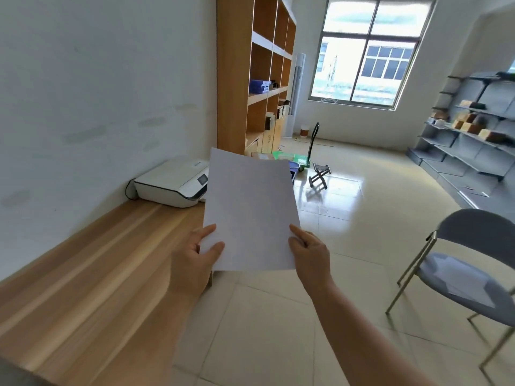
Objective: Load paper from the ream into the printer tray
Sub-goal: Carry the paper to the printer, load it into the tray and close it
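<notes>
The printer (pixel 174 181) sits on the wooden counter (pixel 92 274) against the wall. Right of the printer hangs the paper (pixel 250 213); behind it stands the bookshelf (pixel 250 79); far right, the folding chair (pixel 468 263).

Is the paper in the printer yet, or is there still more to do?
Not yet. Done: some paper has been picked up. In hand: the left hand and right hand each pinch a bottom corner, holding it up in the air in front of the white printer on the wooden desk. Left: bring it to the printer and slide it into the tray, which the paper hides from view.
</notes>
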Action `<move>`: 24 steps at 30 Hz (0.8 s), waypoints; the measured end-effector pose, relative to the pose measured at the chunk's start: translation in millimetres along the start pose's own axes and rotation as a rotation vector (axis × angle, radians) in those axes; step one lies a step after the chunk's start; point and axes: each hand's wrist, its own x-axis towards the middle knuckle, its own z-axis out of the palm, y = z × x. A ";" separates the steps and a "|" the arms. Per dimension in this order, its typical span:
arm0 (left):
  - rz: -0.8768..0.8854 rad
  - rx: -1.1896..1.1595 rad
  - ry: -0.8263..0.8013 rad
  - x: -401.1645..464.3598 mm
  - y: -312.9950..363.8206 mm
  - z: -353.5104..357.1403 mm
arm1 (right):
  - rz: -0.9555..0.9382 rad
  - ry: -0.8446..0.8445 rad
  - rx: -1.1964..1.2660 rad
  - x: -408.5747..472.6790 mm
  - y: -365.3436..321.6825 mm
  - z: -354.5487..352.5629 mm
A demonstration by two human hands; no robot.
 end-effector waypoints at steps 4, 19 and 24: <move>-0.025 0.016 0.021 55.2 -11.2 38.5 | 0.003 -0.008 -0.018 68.3 17.2 2.1; -0.022 0.186 0.144 274.9 -53.1 179.2 | -0.047 -0.222 0.019 377.3 73.9 44.9; -0.100 0.178 0.213 338.9 -70.6 209.9 | -0.010 -0.304 0.044 459.0 89.6 70.7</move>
